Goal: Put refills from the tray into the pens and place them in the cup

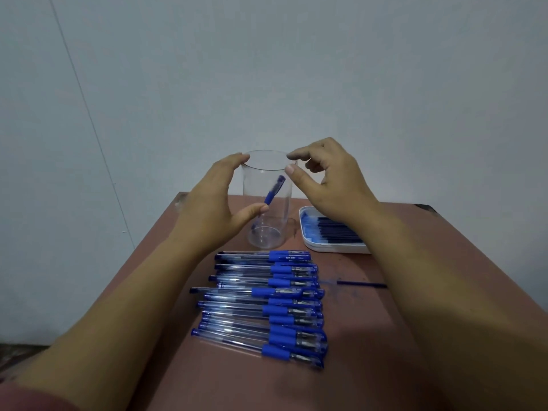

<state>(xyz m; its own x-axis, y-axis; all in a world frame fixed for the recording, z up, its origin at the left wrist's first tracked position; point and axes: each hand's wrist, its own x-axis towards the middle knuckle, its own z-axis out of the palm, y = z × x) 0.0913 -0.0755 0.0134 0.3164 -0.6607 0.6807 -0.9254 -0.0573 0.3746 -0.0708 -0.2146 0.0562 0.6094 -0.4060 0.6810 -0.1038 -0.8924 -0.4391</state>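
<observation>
Clear cup (268, 229) on the far counter (415, 307) contains one blue pen (274, 189); left grip (218, 203) curls round the cup, right grip (332, 185) hangs loose, empty.

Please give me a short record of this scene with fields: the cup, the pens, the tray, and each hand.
cup: clear, upright on the table, one blue pen leaning inside
pens: a row lying in front of the cup
tray: white, right of the cup, holds dark refills
loose refill: on the table, right of the row
left hand: fingers and thumb round the cup
right hand: at the cup's rim, holds nothing
</observation>
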